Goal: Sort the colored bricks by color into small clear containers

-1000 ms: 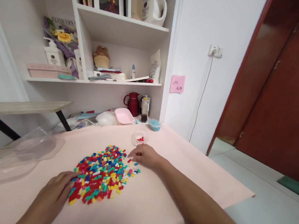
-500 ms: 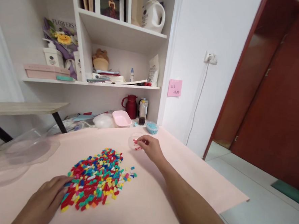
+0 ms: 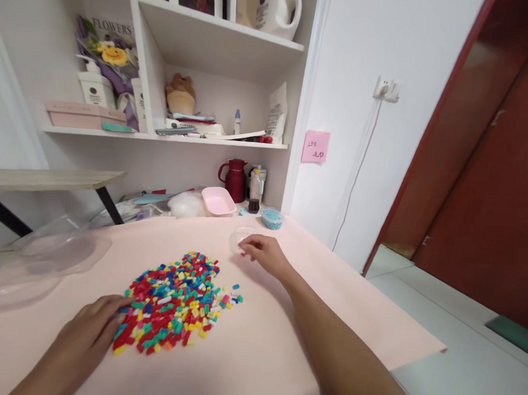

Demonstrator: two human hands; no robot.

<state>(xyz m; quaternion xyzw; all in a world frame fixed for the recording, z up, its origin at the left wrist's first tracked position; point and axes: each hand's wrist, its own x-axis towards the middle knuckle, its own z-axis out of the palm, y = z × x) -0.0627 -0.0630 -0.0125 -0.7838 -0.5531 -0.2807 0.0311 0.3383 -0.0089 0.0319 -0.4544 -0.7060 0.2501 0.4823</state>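
A loose heap of small toy building bricks (image 3: 172,302) in red, yellow, green, blue and white lies on the pink table cover (image 3: 255,346). My left hand (image 3: 93,324) rests at the heap's left edge, fingers stretched out and touching the nearest bricks. Beyond the heap stands a small clear bowl (image 3: 236,236). Over its right side is my right hand (image 3: 267,255), with thumb and fingertips pinched together. Bits of red show by those fingertips, but what they pinch, if anything, is too small to make out. The hand hides much of the bowl.
A tub of light blue pieces (image 3: 272,219) and a pink tray (image 3: 219,202) stand at the table's back. Behind them are a red jug (image 3: 235,181) and a bottle of dark liquid (image 3: 254,197). Clear plastic containers (image 3: 59,247) lie at left, beside a wooden-topped stand (image 3: 45,178).
My view has tilted down and shifted slightly left. My right hand has come lower over the bowl and now covers most of the red pieces. My left hand stays at the heap.
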